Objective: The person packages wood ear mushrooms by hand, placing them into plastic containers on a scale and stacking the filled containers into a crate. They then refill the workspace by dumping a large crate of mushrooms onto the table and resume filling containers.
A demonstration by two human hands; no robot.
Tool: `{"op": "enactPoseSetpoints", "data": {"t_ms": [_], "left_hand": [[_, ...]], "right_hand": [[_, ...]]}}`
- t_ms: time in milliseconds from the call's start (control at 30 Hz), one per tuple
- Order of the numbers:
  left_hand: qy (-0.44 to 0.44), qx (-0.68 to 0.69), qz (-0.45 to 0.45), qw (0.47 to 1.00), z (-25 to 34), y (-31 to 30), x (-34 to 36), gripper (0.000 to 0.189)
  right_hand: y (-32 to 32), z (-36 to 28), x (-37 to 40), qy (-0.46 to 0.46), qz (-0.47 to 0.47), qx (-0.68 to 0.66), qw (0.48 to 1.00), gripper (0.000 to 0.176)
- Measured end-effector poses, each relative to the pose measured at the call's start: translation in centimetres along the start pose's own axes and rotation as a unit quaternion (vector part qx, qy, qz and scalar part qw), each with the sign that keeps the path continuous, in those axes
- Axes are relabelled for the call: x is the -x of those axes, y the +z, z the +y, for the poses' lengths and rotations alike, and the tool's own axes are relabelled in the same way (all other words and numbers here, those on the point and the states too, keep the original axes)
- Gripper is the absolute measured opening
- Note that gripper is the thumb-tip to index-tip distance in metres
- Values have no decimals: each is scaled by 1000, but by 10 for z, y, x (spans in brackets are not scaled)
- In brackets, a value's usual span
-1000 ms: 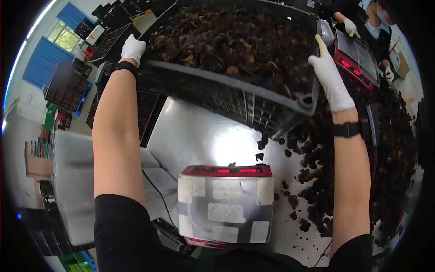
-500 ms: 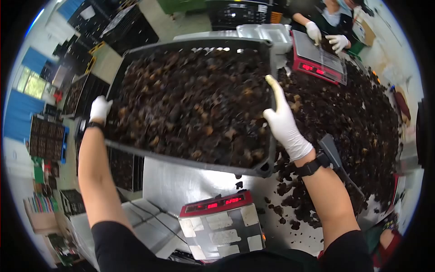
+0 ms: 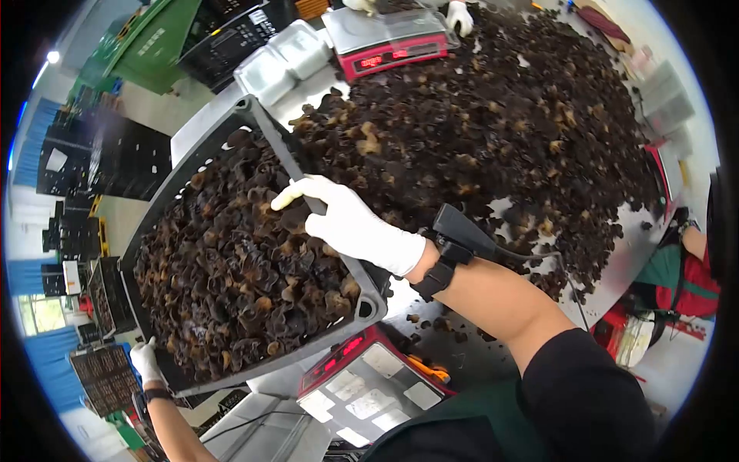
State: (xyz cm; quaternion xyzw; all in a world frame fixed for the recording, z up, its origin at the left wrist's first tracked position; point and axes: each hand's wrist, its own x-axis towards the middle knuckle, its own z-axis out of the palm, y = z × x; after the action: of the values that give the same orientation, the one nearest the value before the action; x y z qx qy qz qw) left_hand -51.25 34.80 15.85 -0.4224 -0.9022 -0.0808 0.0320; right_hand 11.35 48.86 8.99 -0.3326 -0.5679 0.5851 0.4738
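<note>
A large black plastic crate full of dark brown wood ear mushrooms is held up at a tilt over the table's left side. My right hand, in a white glove, grips its right rim, with the fingers over the edge and the index finger stretched out. At the near left corner, my gloved left hand holds the crate's side; its fingers are partly hidden. Beyond the right rim, a broad pile of mushrooms covers the table. A black scoop-like tool lies behind my right wrist.
A red scale stands close to my body, partly under the crate. Another red scale is at the far side, near a co-worker's gloved hand. Clear plastic tubs sit beside it. Stacked black crates stand on the left.
My view has turned right, so the crate shows farther left and more steeply slanted. Both hands still hold it. More of the mushroom pile is in view.
</note>
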Motion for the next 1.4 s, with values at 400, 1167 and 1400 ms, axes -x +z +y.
{"op": "enactPoseSetpoints", "data": {"t_ms": [400, 1167, 1400], "left_hand": [[40, 103, -94, 989, 131, -75, 64, 35], [252, -96, -3, 963, 324, -252, 170, 43], [296, 73, 36, 952, 390, -260, 179, 34]], "right_hand": [[-74, -58, 62, 131, 44, -62, 988, 40], [-183, -20, 88, 101, -49, 308, 945, 36], [-60, -184, 112, -261, -66, 308, 912, 39]]}}
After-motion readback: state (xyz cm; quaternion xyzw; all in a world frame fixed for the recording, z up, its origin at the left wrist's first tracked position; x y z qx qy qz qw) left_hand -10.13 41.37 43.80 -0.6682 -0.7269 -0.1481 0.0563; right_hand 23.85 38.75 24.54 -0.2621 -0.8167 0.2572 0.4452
